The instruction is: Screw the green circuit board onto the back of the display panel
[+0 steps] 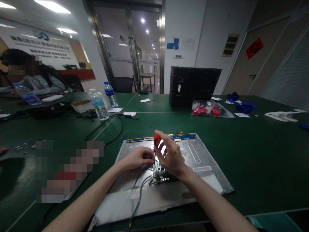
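A metal display panel (200, 174) lies flat on the green table in front of me, with a blue circuit strip (186, 137) along its far edge. Near its middle sits a green circuit board (159, 179), partly covered by my right hand. Between thumb and fingers, my right hand (172, 156) grips a screwdriver by its orange and black handle (156, 140); the shaft points down at the board. My left hand (138, 158) is closed at the board's far left corner, fingertips by the shaft. What those fingers pinch, if anything, is hidden. Black cables (138, 199) run from the board toward me.
Behind the panel stand a black monitor-like casing (193, 85) and a clear bag of red parts (212, 109). Two water bottles (98, 104) are at the back left, blue trays (245, 107) at the back right. A person (36, 74) sits at the far left.
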Demonstrator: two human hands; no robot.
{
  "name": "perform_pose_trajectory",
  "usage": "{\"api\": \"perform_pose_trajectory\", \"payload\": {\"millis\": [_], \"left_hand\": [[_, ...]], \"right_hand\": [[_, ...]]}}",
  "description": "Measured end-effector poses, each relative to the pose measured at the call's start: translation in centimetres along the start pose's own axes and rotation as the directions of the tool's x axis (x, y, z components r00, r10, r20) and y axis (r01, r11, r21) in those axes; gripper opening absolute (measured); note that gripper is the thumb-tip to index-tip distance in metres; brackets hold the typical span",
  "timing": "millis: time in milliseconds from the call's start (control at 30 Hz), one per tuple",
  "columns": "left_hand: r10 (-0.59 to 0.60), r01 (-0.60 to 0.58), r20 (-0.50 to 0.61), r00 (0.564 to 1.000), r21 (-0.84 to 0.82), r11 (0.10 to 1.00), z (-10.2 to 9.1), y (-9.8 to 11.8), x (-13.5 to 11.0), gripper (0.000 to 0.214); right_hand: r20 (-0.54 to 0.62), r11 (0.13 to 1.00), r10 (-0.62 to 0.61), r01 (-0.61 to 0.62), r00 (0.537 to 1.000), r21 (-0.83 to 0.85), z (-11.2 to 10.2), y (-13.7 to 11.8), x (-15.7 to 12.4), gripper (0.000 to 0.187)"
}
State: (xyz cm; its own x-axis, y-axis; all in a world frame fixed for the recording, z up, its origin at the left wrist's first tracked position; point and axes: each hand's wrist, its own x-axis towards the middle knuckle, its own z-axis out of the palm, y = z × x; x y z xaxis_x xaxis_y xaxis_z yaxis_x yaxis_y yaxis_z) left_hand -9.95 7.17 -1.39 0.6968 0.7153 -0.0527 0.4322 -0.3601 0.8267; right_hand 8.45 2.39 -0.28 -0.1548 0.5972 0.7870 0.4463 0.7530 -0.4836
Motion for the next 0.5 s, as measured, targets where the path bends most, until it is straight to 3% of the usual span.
{"api": "perform_pose_trajectory", "payload": {"millis": [300,500], "left_hand": [[0.01,-0.009,-0.023,1.0,0.018,1.0,0.16,0.0,0.02,0.006],[-0.008,0.008,-0.017,1.0,0.001,1.0,0.08,0.24,-0.03,0.009]], "right_hand": [[-0.046,0.998,-0.009,0.007,0.999,-0.059,-0.25,-0.03,0.18,0.049],[-0.025,1.0,-0.015,0.014,1.0,-0.02,-0.1,-0.05,0.09,0.057]]}}
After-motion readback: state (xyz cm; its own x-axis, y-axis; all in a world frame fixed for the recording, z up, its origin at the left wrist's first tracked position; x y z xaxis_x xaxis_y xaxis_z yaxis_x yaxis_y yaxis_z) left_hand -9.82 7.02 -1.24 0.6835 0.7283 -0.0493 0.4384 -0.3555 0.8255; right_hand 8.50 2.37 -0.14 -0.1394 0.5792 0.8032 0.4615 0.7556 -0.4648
